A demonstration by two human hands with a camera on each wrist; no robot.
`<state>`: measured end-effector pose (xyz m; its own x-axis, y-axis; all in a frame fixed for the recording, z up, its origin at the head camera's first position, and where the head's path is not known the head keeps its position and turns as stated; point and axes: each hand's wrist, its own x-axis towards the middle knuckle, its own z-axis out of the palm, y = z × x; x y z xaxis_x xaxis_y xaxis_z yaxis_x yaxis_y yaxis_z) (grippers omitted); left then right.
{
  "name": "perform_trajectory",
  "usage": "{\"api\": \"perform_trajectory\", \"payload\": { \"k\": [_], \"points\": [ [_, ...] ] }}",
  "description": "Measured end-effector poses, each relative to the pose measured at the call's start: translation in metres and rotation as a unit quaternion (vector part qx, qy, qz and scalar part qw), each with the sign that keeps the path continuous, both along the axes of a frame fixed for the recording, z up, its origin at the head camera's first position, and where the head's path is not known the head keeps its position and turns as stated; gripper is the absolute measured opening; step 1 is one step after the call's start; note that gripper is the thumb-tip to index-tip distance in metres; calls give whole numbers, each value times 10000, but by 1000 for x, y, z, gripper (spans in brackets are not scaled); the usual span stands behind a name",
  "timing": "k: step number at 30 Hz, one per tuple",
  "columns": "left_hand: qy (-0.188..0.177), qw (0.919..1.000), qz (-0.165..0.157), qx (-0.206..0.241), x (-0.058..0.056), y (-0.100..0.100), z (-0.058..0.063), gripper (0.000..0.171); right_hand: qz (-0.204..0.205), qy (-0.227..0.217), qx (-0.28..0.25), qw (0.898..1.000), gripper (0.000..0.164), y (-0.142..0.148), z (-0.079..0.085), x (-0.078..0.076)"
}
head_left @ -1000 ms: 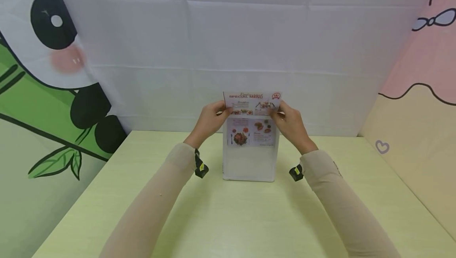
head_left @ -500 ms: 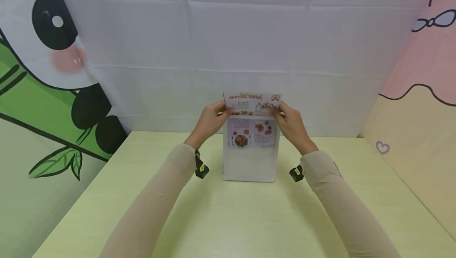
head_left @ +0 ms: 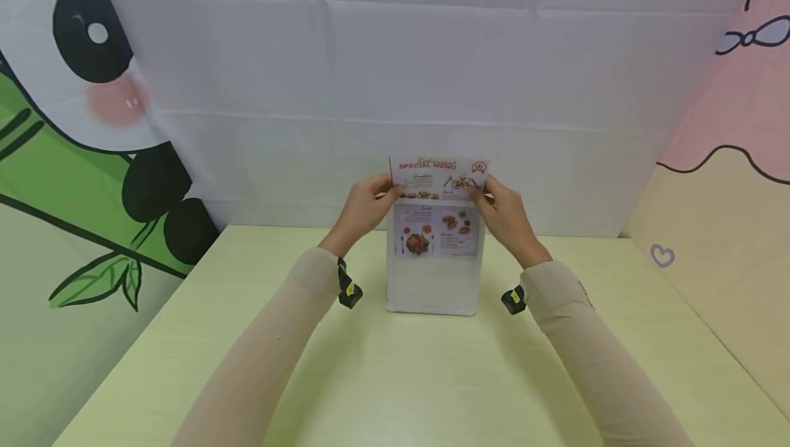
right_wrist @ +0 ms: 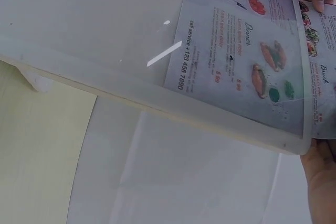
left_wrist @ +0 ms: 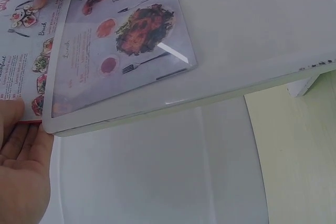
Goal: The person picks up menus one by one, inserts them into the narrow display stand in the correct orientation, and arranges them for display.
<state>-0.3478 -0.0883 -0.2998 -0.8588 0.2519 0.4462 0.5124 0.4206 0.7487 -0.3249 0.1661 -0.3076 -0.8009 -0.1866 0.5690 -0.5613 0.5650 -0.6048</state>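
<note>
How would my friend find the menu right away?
On the pale table stands a white-framed holder. The menu pokes from its top, held by the left hand and right hand. Unlike the plain holder, it has food pictures and red lettering.

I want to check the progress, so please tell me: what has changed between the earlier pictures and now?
The menu seems to have slid very slightly downward in the holder. Nothing was gripped or released; the left hand and right hand still hold the menu's sides, and the holder stays standing on the table.
</note>
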Motion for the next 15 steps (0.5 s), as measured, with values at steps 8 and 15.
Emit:
{"api": "perform_trajectory", "payload": {
  "k": [8,15],
  "points": [
    [-33,10000,42,-1,0,0,0,22,49,-172,-327,9993,29,0,1,0],
    [-26,10000,24,17,1,0,1,20,47,-208,-266,9994,31,1,0,0]
  ]
}}
